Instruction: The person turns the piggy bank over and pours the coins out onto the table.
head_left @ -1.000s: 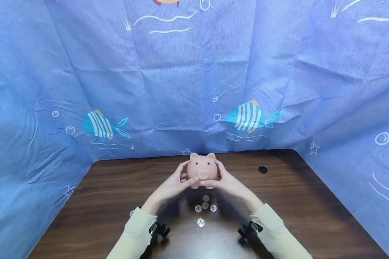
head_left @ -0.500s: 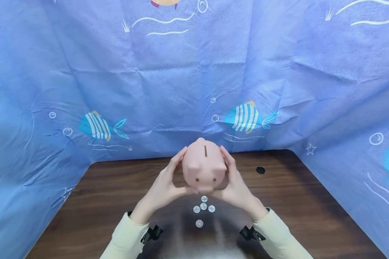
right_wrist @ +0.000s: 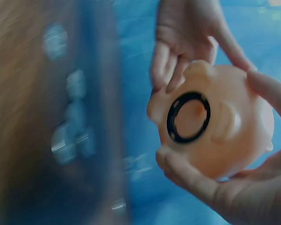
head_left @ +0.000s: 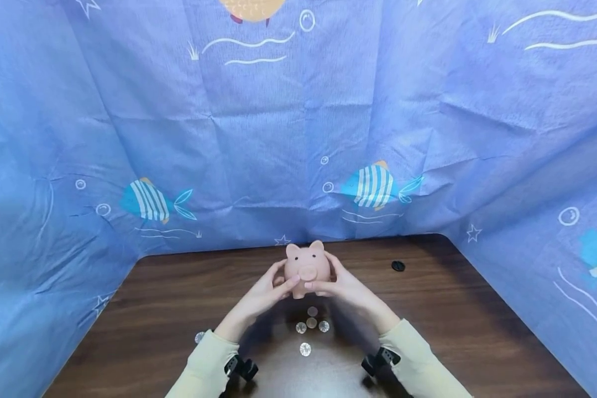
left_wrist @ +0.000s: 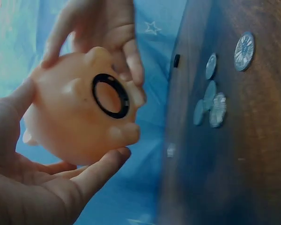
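Both hands hold a pink piggy bank (head_left: 305,271) above the table, its face toward the head camera and its body tilted slightly. My left hand (head_left: 260,297) grips one side, thumb near the snout. The right hand (head_left: 352,290) grips the opposite side, also with its thumb in front. On the underside, the left wrist view shows a round hole with a black rim (left_wrist: 95,95) between the feet; the right wrist view shows this black rim (right_wrist: 171,123) too. Several clear, faceted, coin-like discs (head_left: 305,349) lie on the table beneath it. The coin slot is hidden.
A black round plug (head_left: 398,266) lies toward the back right of the dark wooden table (head_left: 457,320). One more clear disc (head_left: 199,336) sits beside the left sleeve. Blue fish-patterned cloth (head_left: 258,143) hangs behind and along the sides.
Half a second ago the piggy bank was nearer the camera, tipped with its slotted top showing. Now it has swung back, face to the camera. Both hands kept their grip; the discs stayed put.
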Demonstrator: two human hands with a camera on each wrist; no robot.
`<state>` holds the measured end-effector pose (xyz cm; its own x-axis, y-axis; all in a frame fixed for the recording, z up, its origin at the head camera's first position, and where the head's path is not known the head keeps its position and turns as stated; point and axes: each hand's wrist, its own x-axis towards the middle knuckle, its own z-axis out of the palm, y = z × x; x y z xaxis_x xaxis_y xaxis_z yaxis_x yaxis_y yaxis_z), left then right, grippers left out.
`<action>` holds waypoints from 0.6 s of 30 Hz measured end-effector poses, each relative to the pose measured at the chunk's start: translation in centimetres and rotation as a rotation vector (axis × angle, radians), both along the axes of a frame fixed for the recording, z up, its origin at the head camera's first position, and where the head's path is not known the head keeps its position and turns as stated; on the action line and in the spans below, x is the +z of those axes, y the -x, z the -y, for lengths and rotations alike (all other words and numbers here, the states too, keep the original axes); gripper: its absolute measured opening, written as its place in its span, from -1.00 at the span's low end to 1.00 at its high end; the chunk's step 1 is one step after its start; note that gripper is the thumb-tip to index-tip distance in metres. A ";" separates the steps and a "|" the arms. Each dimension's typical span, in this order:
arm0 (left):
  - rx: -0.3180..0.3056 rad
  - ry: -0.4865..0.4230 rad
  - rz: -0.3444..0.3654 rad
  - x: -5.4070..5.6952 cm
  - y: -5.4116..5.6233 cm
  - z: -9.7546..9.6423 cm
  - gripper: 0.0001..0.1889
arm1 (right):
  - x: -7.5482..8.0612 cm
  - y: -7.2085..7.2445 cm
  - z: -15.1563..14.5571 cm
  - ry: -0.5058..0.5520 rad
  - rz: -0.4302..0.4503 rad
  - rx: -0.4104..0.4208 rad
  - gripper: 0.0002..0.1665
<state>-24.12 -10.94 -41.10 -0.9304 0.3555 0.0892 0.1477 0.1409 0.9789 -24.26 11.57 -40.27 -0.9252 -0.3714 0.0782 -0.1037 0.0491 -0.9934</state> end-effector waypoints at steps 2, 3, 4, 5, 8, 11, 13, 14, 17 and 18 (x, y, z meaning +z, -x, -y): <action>0.027 0.028 -0.183 2.4 -1.1 -0.1 -0.14 | 2.1 -0.9 -0.2 -0.051 -0.196 -0.028 0.27; 0.033 0.042 -0.323 3.7 -1.8 -0.1 -0.09 | 3.3 -1.6 -0.4 -0.071 -0.353 -0.039 0.29; 0.039 0.066 -0.484 5.0 -2.5 0.0 -0.04 | 4.5 -2.2 -0.6 -0.074 -0.531 -0.049 0.32; 0.038 0.084 -0.662 6.3 -3.3 0.1 0.00 | 5.6 -2.8 -0.7 -0.073 -0.728 -0.058 0.33; -0.008 0.082 -1.100 8.8 -4.7 0.5 0.04 | 7.5 -3.7 -1.1 0.006 -1.211 -0.022 0.26; -0.053 0.076 -1.110 8.6 -4.4 0.6 0.00 | 7.1 -3.2 -1.4 -0.009 -1.245 -0.025 0.25; -0.041 0.072 -0.864 7.3 -3.4 0.4 -0.02 | 5.8 -2.3 -1.4 -0.064 -0.994 -0.044 0.29; -0.031 0.064 -0.708 6.4 -2.8 0.4 -0.03 | 4.9 -1.8 -1.4 -0.101 -0.832 -0.052 0.31; 0.001 0.026 -0.318 3.6 -0.8 0.2 -0.10 | 2.3 -0.1 -1.1 -0.135 -0.384 -0.044 0.30; 0.008 0.029 -0.237 2.7 -0.3 0.2 -0.13 | 1.6 0.4 -0.9 -0.130 -0.284 -0.030 0.29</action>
